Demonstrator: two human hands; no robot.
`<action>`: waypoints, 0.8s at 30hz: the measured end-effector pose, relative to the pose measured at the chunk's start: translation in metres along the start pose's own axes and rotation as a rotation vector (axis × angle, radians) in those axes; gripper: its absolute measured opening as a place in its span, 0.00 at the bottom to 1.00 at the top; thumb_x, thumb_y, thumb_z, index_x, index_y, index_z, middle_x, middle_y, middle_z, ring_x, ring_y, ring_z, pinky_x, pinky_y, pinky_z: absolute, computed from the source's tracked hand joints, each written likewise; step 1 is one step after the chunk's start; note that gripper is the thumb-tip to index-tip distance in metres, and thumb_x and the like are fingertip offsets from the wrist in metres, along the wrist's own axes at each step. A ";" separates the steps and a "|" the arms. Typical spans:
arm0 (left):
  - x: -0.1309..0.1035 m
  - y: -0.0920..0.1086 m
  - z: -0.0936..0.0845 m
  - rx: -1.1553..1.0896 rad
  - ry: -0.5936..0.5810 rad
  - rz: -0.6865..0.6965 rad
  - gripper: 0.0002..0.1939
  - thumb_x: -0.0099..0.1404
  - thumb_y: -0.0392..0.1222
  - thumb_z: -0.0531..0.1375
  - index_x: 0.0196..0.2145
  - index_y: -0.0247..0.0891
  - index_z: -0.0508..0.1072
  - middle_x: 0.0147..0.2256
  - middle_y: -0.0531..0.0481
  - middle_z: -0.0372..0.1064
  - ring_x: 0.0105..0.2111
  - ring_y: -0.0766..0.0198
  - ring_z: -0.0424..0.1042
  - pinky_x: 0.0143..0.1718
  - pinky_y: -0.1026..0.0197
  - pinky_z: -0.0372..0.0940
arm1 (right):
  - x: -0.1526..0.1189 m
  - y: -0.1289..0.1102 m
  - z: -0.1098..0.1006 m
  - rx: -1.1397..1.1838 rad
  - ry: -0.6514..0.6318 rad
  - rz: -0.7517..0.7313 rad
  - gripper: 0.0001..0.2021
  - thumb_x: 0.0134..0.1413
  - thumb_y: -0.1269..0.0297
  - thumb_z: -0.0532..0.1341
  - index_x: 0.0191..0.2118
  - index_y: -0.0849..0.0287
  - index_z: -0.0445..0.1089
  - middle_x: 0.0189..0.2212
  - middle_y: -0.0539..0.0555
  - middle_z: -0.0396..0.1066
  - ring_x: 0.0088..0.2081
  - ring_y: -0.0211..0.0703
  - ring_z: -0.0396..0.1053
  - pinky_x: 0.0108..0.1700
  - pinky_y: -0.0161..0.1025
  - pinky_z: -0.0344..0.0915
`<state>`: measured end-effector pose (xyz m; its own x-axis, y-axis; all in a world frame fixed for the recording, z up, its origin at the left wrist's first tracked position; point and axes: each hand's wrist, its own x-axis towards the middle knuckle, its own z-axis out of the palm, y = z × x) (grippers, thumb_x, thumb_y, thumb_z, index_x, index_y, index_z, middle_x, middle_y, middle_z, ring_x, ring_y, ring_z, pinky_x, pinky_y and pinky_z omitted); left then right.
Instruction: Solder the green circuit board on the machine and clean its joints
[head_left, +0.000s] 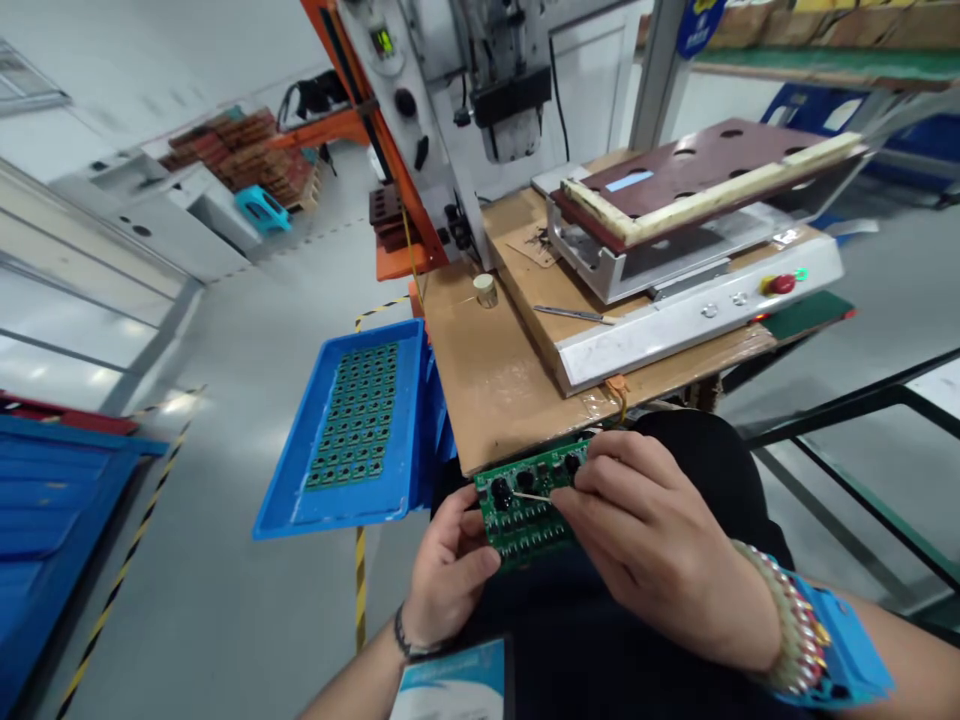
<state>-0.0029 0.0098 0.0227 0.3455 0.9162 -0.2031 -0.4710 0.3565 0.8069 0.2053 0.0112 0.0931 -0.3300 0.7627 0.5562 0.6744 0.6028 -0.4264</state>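
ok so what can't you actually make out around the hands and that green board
- Head view: right part of the green circuit board is covered by the right hand.
- Thin pale pin-like piece at the right fingertips: too small to identify.
- Left hand: its fingers go behind the board, grip unseen.
- Parts in the blue plastic tray: too small.
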 end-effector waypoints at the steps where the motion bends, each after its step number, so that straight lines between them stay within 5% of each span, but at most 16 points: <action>1: 0.000 0.000 0.001 -0.001 -0.010 0.001 0.22 0.54 0.39 0.68 0.47 0.51 0.73 0.36 0.51 0.77 0.34 0.58 0.76 0.33 0.59 0.71 | -0.001 0.000 0.000 -0.003 0.001 -0.004 0.07 0.56 0.77 0.57 0.33 0.66 0.72 0.26 0.54 0.64 0.37 0.42 0.59 0.41 0.42 0.62; 14: 0.002 0.001 0.004 -0.058 -0.025 0.026 0.24 0.54 0.38 0.68 0.49 0.51 0.74 0.35 0.53 0.77 0.30 0.66 0.75 0.30 0.68 0.69 | -0.001 -0.002 0.002 0.021 -0.006 -0.024 0.07 0.56 0.77 0.56 0.32 0.67 0.71 0.25 0.54 0.63 0.37 0.43 0.58 0.40 0.41 0.61; 24: 0.001 0.001 0.004 -0.017 -0.014 0.037 0.24 0.54 0.40 0.68 0.50 0.50 0.74 0.35 0.50 0.77 0.28 0.61 0.75 0.34 0.56 0.72 | -0.003 -0.004 0.001 0.038 -0.042 -0.025 0.07 0.57 0.77 0.55 0.33 0.67 0.71 0.27 0.55 0.63 0.39 0.44 0.57 0.41 0.42 0.61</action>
<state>0.0000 0.0106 0.0255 0.3388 0.9262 -0.1652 -0.4972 0.3253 0.8043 0.2030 0.0070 0.0927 -0.3747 0.7559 0.5369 0.6404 0.6297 -0.4396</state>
